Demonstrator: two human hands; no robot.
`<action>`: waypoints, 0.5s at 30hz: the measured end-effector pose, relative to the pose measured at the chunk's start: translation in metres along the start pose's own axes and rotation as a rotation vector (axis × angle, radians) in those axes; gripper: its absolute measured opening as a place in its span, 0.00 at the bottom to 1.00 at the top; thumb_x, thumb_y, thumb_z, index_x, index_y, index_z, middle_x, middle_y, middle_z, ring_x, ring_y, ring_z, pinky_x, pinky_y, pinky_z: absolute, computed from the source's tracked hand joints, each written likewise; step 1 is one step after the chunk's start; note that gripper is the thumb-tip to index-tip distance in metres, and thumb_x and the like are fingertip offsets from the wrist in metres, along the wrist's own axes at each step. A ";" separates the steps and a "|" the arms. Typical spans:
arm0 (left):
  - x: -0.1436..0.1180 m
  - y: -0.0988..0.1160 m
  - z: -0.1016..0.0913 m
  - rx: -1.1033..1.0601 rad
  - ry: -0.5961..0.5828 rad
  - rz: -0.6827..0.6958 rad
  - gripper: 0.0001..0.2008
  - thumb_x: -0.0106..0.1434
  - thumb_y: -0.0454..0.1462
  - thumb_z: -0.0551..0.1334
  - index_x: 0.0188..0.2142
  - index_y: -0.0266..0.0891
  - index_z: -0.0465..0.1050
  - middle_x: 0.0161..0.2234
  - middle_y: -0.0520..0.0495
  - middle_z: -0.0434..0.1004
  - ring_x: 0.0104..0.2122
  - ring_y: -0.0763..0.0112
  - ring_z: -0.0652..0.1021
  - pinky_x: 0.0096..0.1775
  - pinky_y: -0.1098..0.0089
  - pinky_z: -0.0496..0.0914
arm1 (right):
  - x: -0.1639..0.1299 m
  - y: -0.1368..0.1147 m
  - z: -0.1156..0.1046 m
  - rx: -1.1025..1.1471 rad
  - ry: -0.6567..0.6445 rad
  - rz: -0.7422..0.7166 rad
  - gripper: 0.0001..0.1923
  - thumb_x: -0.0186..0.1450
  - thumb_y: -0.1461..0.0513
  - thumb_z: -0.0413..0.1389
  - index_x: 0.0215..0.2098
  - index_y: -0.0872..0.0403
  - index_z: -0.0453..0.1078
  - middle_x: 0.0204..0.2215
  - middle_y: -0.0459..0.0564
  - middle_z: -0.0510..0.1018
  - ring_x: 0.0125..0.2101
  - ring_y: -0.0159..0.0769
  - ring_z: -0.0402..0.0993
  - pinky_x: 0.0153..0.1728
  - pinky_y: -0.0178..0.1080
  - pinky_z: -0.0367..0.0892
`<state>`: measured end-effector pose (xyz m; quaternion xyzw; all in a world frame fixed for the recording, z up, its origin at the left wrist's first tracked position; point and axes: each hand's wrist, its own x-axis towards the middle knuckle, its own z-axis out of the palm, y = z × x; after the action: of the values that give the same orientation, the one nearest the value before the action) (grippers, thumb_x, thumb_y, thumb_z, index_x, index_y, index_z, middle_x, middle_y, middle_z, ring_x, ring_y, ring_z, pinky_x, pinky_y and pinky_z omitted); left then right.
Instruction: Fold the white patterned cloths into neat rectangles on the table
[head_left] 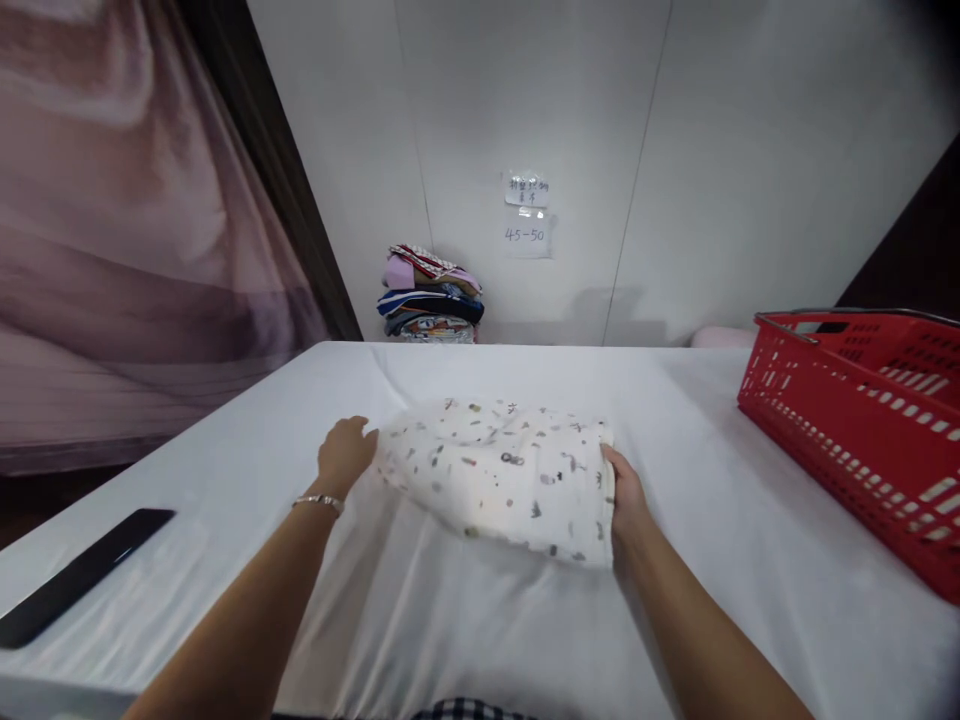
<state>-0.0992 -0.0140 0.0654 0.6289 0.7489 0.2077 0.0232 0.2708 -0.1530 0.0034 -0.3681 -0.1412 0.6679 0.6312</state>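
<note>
Surface point(697, 480) is wearing a white sheet point(442, 630), creasing toward near edge. White cloth point(495, 480) w/ small printed motifs is spreading across ctr, wrinkling a bit; can't tell if it's all touching. Flat black phone-like slab point(86, 575) is lying front L. Red perf. plastic basket point(847, 425) w/ metal handle point(784, 328) is standing at R.

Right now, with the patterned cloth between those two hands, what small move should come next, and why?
Perhaps smooth the cloth with the left hand: creases show across the fabric, that hand is close to its left end, and the right hand holds the right edge.
</note>
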 end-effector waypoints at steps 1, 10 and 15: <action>-0.005 0.001 0.005 -0.042 0.025 0.023 0.18 0.58 0.40 0.55 0.44 0.33 0.71 0.46 0.35 0.73 0.43 0.54 0.74 0.42 0.61 0.67 | 0.000 0.000 0.002 0.010 -0.005 -0.003 0.18 0.60 0.54 0.54 0.43 0.55 0.73 0.30 0.50 0.81 0.35 0.46 0.78 0.39 0.46 0.72; -0.106 0.130 0.018 -0.740 -0.331 0.451 0.13 0.60 0.45 0.56 0.34 0.42 0.75 0.36 0.49 0.78 0.35 0.68 0.76 0.38 0.69 0.71 | -0.001 0.013 0.015 -0.207 -0.170 -0.176 0.23 0.62 0.48 0.53 0.49 0.52 0.71 0.43 0.51 0.78 0.48 0.47 0.71 0.50 0.49 0.64; -0.138 0.168 0.018 -0.749 -0.319 0.488 0.17 0.58 0.45 0.60 0.46 0.43 0.71 0.42 0.48 0.74 0.35 0.69 0.75 0.37 0.69 0.70 | -0.011 0.024 0.023 -0.660 -0.252 -0.509 0.18 0.59 0.55 0.58 0.48 0.49 0.73 0.47 0.48 0.76 0.54 0.46 0.64 0.58 0.48 0.53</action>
<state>0.0918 -0.1193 0.0748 0.7587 0.4401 0.3636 0.3137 0.2374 -0.1615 0.0071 -0.4192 -0.5093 0.4499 0.6021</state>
